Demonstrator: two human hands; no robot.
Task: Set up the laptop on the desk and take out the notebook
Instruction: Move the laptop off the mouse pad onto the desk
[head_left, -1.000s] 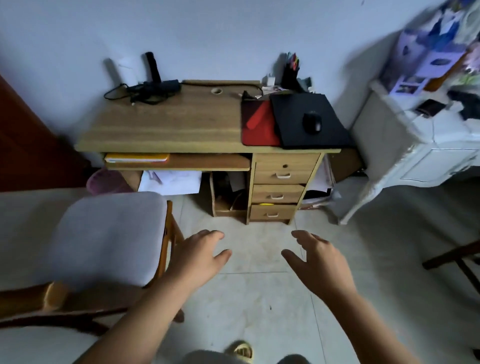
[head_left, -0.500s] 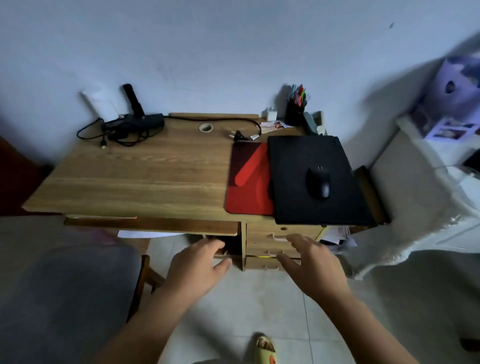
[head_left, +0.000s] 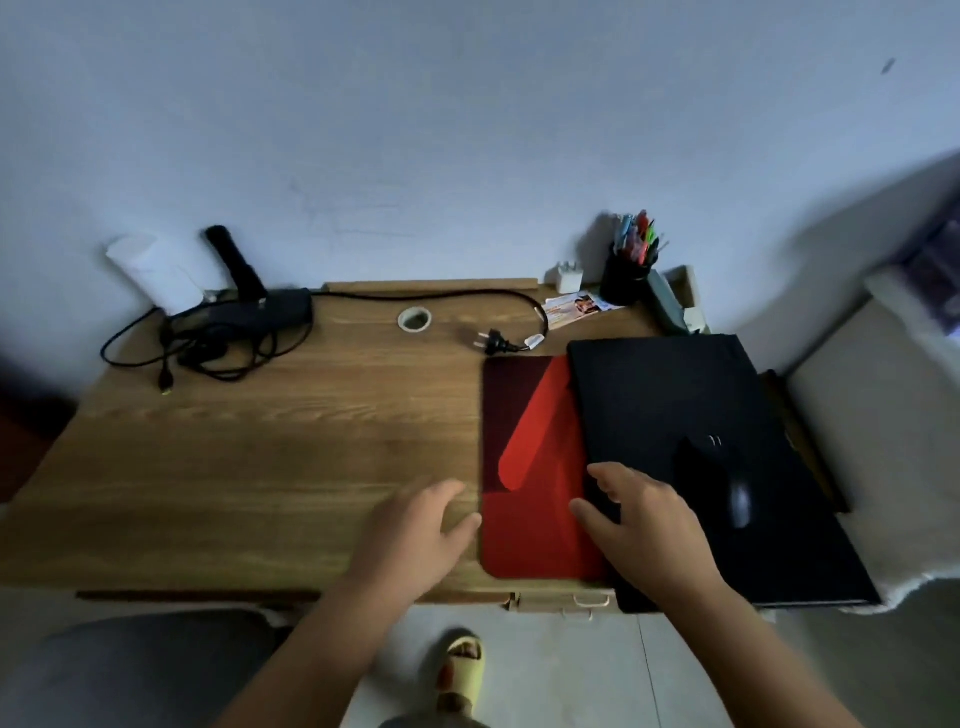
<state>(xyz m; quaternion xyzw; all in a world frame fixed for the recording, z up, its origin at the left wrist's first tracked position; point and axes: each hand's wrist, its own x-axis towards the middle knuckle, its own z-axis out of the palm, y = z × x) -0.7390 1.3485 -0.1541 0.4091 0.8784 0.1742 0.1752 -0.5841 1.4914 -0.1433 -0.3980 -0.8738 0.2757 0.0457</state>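
Observation:
A closed black laptop (head_left: 670, 410) lies flat on the right end of the wooden desk (head_left: 260, 457), partly over a red mouse pad (head_left: 530, 499). A black mouse (head_left: 727, 488) rests on the laptop's lid. My right hand (head_left: 644, 514) hovers with spread fingers over the laptop's near left edge and holds nothing. My left hand (head_left: 415, 530) is open above the desk, just left of the red pad. No notebook is visible.
A tangled black charger and cable (head_left: 223, 332) lie at the desk's back left, beside a black torch (head_left: 234, 265). A tape roll (head_left: 414, 318), a loose plug (head_left: 493, 343) and a pen cup (head_left: 626, 265) line the back. A chair (head_left: 130, 670) stands at the lower left; drawers (head_left: 576, 603) sit below.
I have moved up to the desk, so it fills the view. Both hands rose from in front of the drawers to above the desktop, the right one reaching the laptop's edge.

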